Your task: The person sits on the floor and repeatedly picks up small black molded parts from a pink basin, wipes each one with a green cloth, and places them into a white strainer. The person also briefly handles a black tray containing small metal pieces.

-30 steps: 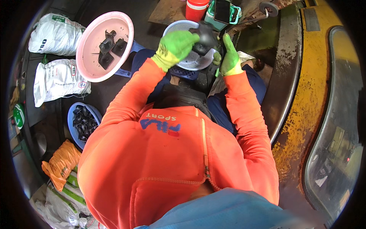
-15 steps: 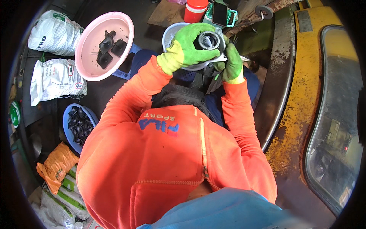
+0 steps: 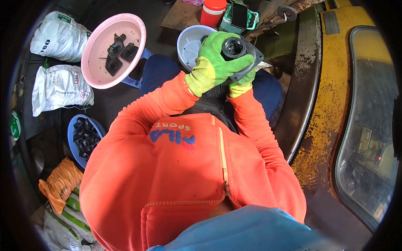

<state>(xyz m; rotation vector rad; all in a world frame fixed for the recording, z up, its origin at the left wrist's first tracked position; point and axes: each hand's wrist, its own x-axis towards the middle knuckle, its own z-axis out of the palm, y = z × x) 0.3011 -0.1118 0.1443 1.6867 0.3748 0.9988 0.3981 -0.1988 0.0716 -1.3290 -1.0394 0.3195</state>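
Observation:
Between my gloved hands is a black moulded part (image 3: 253, 52) with a round, hollow collar and a flat flange with holes at its corners. My left hand (image 3: 215, 58), in a green and yellow glove, is closed round it, thumb and fingers about the collar. My right hand (image 3: 243, 81), gloved alike, grips the part from beneath; most of its fingers are hidden. Just beyond the left hand is a light blue perforated basket (image 3: 190, 44). A pink basin (image 3: 94, 50) to the left holds several similar black parts (image 3: 116, 49).
A blue basin (image 3: 74, 144) full of small black pieces stands at left, near white sacks (image 3: 63, 85) and an orange bag (image 3: 60, 180). Ahead are a red jug (image 3: 212, 14) and a green container (image 3: 230, 25) with a phone on it. A worn yellow machine (image 3: 322, 146) stands close at right.
The black part has tilted and come slightly nearer and to the right, showing its flange. My right hand has moved from its right side to beneath it.

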